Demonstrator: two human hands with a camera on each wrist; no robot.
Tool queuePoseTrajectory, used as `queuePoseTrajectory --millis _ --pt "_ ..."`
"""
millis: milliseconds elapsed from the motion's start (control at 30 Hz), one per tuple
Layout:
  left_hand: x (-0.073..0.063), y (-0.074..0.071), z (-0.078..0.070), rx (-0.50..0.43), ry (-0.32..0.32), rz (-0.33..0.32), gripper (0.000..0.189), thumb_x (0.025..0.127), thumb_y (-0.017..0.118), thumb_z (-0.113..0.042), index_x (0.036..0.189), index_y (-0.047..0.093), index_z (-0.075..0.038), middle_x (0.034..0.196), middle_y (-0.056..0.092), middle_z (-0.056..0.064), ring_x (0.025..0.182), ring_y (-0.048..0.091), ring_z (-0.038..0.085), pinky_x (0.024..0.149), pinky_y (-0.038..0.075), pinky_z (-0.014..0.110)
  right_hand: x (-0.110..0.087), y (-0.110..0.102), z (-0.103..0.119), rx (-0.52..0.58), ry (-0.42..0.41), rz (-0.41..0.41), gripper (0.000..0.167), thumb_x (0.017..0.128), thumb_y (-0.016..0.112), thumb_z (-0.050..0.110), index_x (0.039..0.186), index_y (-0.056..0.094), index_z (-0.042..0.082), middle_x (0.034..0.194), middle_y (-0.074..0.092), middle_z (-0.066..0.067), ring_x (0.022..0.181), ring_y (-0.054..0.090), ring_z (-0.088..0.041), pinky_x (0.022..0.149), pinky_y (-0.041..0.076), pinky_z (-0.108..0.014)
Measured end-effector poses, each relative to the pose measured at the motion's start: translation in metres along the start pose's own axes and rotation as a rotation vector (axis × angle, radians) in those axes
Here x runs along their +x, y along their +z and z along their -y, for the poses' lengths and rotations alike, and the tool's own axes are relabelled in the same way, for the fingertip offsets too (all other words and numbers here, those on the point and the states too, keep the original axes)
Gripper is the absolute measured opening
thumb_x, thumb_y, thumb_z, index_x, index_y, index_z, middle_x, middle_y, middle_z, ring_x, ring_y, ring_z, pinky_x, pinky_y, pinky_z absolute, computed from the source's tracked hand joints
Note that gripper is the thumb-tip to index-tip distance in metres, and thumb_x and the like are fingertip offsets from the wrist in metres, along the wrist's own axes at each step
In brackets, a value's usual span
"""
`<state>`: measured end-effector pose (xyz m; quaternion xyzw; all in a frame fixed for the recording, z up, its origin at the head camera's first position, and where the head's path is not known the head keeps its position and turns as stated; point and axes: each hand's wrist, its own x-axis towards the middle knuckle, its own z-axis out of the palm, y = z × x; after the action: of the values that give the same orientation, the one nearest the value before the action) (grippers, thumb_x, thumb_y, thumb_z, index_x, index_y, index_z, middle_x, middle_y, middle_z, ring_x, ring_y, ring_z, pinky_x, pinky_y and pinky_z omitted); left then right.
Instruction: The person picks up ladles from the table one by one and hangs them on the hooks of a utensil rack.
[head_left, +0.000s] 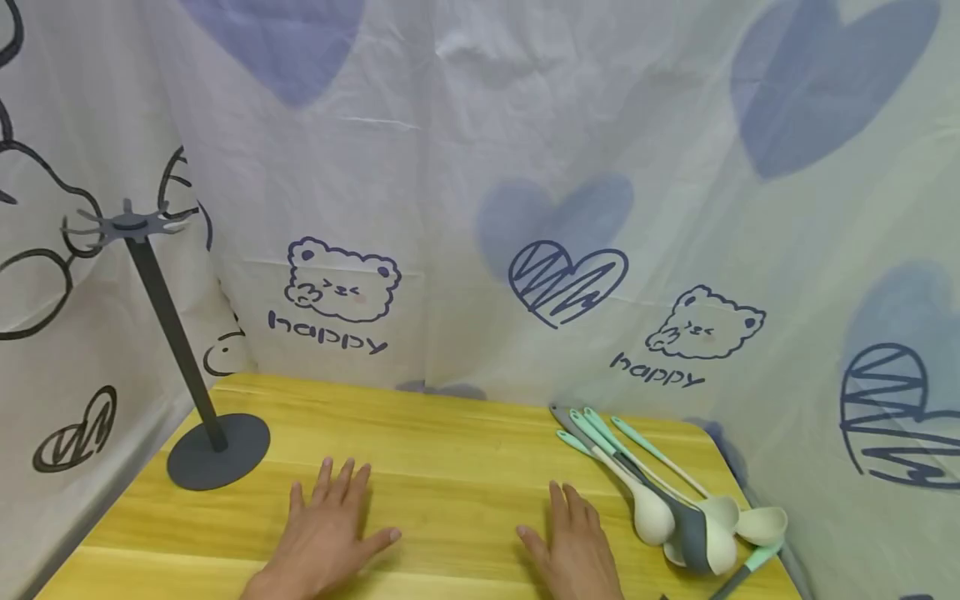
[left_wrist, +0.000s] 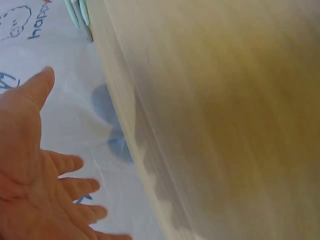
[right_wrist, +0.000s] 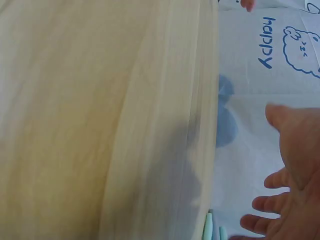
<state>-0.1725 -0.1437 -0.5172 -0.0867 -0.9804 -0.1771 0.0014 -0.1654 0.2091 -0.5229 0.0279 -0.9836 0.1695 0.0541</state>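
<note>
- In my head view the left hand is at lower left of centre, fingers straight and spread.
- I see the right hand right of centre at the bottom, fingers extended, thumb apart; I can't tell whether either hand touches the table.
- The stand rises at the left, near the left hand.
- Utensils lie piled at lower right, near the right hand.
- Printed cloth fills the upper frame.

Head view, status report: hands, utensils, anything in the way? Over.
Left hand, right hand: both empty. Utensils: bunched right of right hand. Nothing visible between those. Stand: left of left hand.
</note>
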Motion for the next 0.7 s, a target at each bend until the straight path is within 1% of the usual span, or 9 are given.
queuePoseTrajectory --millis 100,167,233,300,367,433,533,633,700 --pt "0.001 -0.004 0.007 -0.031 0.001 -0.038 0.076 0.094 0.071 -0.062 0.145 0.059 -0.007 0.146 0.059 0.022 0.14 0.049 0.049 0.108 0.041 0.073 0.001 -0.001 0.001 0.054 0.013 -0.018 0.071 0.099 0.072 0.048 0.146 0.054 -0.002 0.142 0.058 -0.026 0.128 0.057 -0.046 0.097 0.054 -0.061" --pt "0.002 -0.01 0.014 -0.061 -0.007 -0.067 0.051 0.097 0.075 -0.047 0.131 0.069 -0.01 0.129 0.069 0.013 0.122 0.061 0.039 0.097 0.053 0.06 0.002 -0.002 0.003 0.071 0.027 -0.018 0.06 0.099 0.074 0.043 0.138 0.062 -0.001 0.132 0.064 -0.021 0.121 0.062 -0.04 0.094 0.056 -0.057" --pt "0.003 -0.018 0.025 -0.095 -0.034 -0.09 0.026 0.099 0.075 -0.034 0.116 0.075 -0.014 0.113 0.071 0.005 0.106 0.064 0.029 0.085 0.057 0.05 0.002 -0.003 0.005 0.076 0.028 -0.009 0.048 0.098 0.076 0.039 0.128 0.069 0.002 0.119 0.068 -0.014 0.111 0.066 -0.034 0.089 0.058 -0.053" --pt "0.005 -0.03 0.037 -0.112 -0.072 -0.105 0.012 0.1 0.073 -0.025 0.107 0.075 -0.015 0.101 0.07 0.0 0.095 0.063 0.023 0.076 0.056 0.044 0.001 -0.004 0.007 0.078 0.017 0.005 0.034 0.097 0.076 0.035 0.116 0.073 0.006 0.106 0.069 -0.006 0.098 0.066 -0.026 0.081 0.058 -0.046" --pt "0.007 -0.043 0.051 -0.118 -0.106 -0.13 0.009 0.102 0.07 -0.021 0.101 0.074 -0.014 0.094 0.068 0.0 0.086 0.061 0.021 0.07 0.053 0.041 0.0 -0.003 0.008 0.083 0.001 0.017 0.021 0.097 0.076 0.03 0.103 0.074 0.011 0.094 0.065 0.0 0.084 0.062 -0.018 0.071 0.055 -0.039" --pt "0.01 -0.057 0.066 -0.117 -0.138 -0.164 0.012 0.103 0.067 -0.02 0.102 0.073 -0.01 0.092 0.067 0.002 0.081 0.06 0.021 0.068 0.051 0.043 0.0 -0.002 0.008 0.085 -0.013 0.021 0.013 0.098 0.076 0.025 0.093 0.071 0.014 0.084 0.06 0.004 0.074 0.055 -0.012 0.063 0.049 -0.033" --pt "0.013 -0.074 0.084 -0.126 -0.191 -0.241 0.019 0.105 0.062 -0.023 0.105 0.071 -0.006 0.094 0.068 0.007 0.078 0.06 0.023 0.067 0.05 0.044 -0.001 0.001 0.007 0.077 -0.026 0.005 0.016 0.098 0.075 0.02 0.084 0.067 0.018 0.075 0.053 0.006 0.066 0.047 -0.008 0.058 0.042 -0.029" --pt "0.017 -0.087 0.098 -0.148 -0.238 -0.33 0.026 0.107 0.056 -0.026 0.107 0.069 -0.003 0.096 0.067 0.012 0.078 0.061 0.026 0.066 0.048 0.044 -0.001 0.004 0.005 0.062 -0.033 -0.011 0.019 0.097 0.074 0.018 0.081 0.064 0.018 0.073 0.051 0.006 0.064 0.046 -0.007 0.058 0.042 -0.029" --pt "0.018 -0.092 0.104 -0.163 -0.267 -0.402 0.029 0.107 0.054 -0.028 0.105 0.068 -0.002 0.096 0.066 0.015 0.079 0.062 0.03 0.065 0.047 0.045 -0.002 0.005 0.005 0.06 -0.032 -0.009 0.02 0.097 0.073 0.017 0.08 0.064 0.018 0.072 0.051 0.006 0.064 0.046 -0.008 0.058 0.042 -0.029"
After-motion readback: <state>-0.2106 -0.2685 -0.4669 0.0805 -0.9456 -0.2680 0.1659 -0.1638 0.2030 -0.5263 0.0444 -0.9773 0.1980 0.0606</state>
